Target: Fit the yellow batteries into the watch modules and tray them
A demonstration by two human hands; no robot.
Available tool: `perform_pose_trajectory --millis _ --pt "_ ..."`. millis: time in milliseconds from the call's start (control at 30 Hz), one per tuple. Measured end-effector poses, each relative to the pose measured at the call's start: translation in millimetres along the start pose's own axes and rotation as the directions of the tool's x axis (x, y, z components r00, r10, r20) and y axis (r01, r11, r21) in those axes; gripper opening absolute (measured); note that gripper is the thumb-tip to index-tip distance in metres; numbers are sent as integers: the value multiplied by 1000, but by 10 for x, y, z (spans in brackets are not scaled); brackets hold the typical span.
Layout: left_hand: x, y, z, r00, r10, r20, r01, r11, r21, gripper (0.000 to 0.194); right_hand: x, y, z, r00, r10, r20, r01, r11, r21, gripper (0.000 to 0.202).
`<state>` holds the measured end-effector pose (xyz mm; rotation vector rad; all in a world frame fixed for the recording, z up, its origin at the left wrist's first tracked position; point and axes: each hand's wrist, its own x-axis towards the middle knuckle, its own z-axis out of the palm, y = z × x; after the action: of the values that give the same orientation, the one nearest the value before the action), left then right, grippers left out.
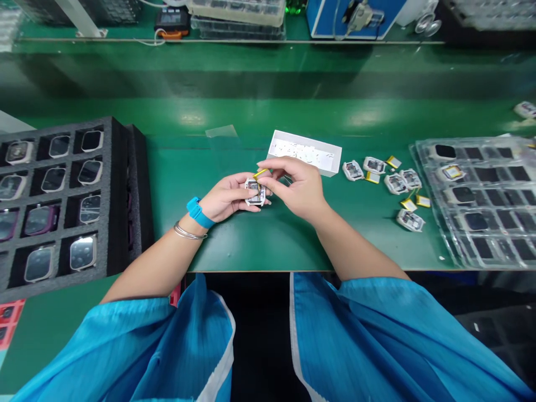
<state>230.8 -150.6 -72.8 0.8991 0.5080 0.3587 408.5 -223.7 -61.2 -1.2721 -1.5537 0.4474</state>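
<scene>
Near the middle of the green bench, my left hand (230,196) grips a small white watch casing (255,192) with its inner parts facing up. A blue band is round the left wrist. My right hand (297,184) pinches a small yellow battery (260,173) at the casing's upper edge, and thin metal tips show beneath that hand's fingers. Just behind the right hand lies a white box (330,159) with tiny dark bits in it. Further right, several open casings (374,164) and yellow batteries (409,205) lie loose on the bench.
A black foam tray (106,195) of square watches stands at the left. Clear plastic trays (446,229) with dark screens are stacked at the right. A transparent sheet (221,132) lies behind my hands. A shelf at the back holds a blue box (322,19) and plastic cases (238,11).
</scene>
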Motion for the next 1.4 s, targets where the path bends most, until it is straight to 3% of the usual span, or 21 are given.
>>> perform_pose_trajectory --millis 233,367,467,567,700,900,1167,1400 --pt "58 -32 111 975 0 -221 10 999 44 22 -21 130 117 1000 -1 -4 1 999 -33 23" --pt "44 85 43 891 101 -442 -85 995 56 11 5 280 197 992 127 8 -127 992 -19 23" --pt "4 191 -62 836 134 -532 -117 991 66 12 21 322 240 975 137 175 -107 980 -170 11" --pt "-28 241 -100 860 86 -504 -60 996 66 13 17 295 280 941 156 299 -40 932 -360 10" --pt "-21 220 -45 872 36 -489 -7 998 61 6 14 252 324 929 194 315 -29 887 -460 14" --pt "4 199 -9 865 16 -502 4 999 38 7 41 244 320 919 231 318 -61 883 -466 14" --pt "6 202 1 863 9 -506 3 1000 23 9 105 350 335 913 293 285 -184 918 -352 7" --pt "25 176 -23 866 2 -500 4 1000 10 9 48 410 323 916 138 376 -3 941 -339 9"
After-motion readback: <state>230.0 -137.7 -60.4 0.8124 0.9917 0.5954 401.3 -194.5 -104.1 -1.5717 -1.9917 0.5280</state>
